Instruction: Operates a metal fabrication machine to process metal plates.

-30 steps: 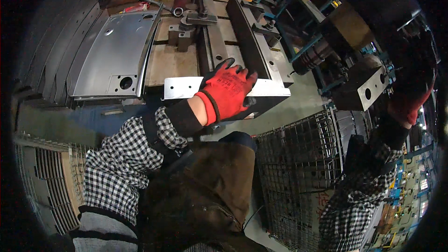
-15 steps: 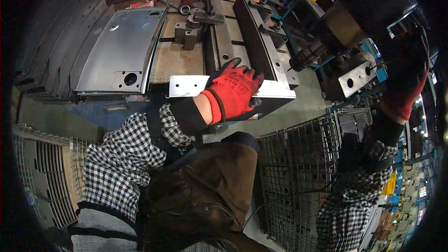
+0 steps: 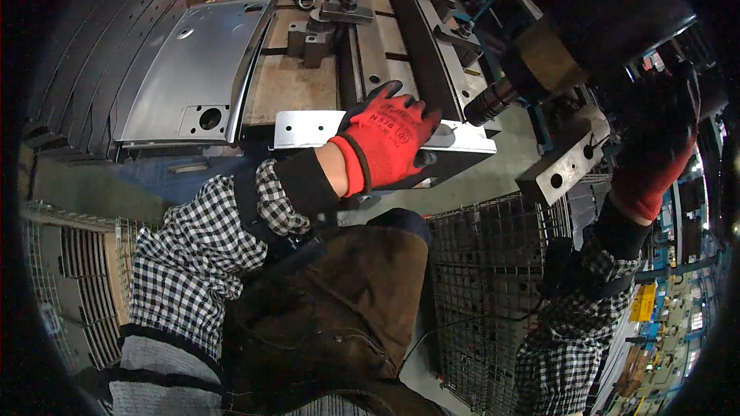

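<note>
Silver metal strip [image 3: 307,129] passes crosswise beneath the left grip [image 3: 389,137].

Worn on head, left of pair | looking down and forward | wide fisheye | near brown, slotted, flat counter [image 3: 299,86]

Greenish floor [image 3: 510,163]; wire-mesh cage [image 3: 493,277] lower right; second cage [image 3: 77,221] lower left; dim light.

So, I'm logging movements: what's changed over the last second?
The drill chuck has moved leftward, closer to the pale metal strip; the right hand has shifted leftward too. The left hand still holds the strip, and the curved panel lies where it was.
</note>
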Demonstrator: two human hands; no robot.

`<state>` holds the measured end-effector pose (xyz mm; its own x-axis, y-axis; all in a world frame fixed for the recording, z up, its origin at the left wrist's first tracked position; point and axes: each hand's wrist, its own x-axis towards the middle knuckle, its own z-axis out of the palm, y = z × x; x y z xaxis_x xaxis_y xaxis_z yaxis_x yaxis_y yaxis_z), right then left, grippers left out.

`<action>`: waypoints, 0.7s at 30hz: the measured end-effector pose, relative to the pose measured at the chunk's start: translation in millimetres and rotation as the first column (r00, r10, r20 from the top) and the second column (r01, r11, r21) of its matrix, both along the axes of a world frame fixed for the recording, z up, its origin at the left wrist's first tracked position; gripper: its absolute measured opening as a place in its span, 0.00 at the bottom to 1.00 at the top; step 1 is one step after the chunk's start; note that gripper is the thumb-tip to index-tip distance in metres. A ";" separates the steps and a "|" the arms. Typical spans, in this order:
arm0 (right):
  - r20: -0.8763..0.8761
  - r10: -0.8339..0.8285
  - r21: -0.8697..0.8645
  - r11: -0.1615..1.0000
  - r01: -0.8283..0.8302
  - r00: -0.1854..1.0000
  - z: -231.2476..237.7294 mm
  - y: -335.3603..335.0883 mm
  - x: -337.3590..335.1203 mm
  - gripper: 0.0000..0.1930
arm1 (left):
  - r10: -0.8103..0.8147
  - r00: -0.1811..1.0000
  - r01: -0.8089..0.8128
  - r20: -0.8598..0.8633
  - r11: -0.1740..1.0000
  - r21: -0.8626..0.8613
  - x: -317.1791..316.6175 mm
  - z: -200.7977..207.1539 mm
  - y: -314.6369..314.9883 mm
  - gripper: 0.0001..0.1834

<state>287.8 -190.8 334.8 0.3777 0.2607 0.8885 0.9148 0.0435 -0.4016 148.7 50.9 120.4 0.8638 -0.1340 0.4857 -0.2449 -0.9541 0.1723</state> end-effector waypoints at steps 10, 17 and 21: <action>-0.019 0.031 0.036 0.999 -0.030 0.999 -5.7 11.1 -14.5 0.24 | 0.003 1.000 -0.002 -0.010 1.000 0.007 2.4 -5.0 2.2 0.41; 0.052 -0.051 -0.017 0.998 0.052 0.997 -0.6 7.2 -12.2 0.25 | 0.009 1.000 -0.009 -0.017 1.000 0.017 0.1 -2.0 0.1 0.42; -0.021 0.066 0.020 0.998 -0.066 0.998 -3.3 8.5 -11.1 0.24 | 0.008 1.000 -0.008 -0.014 0.999 0.044 2.4 -4.4 1.8 0.42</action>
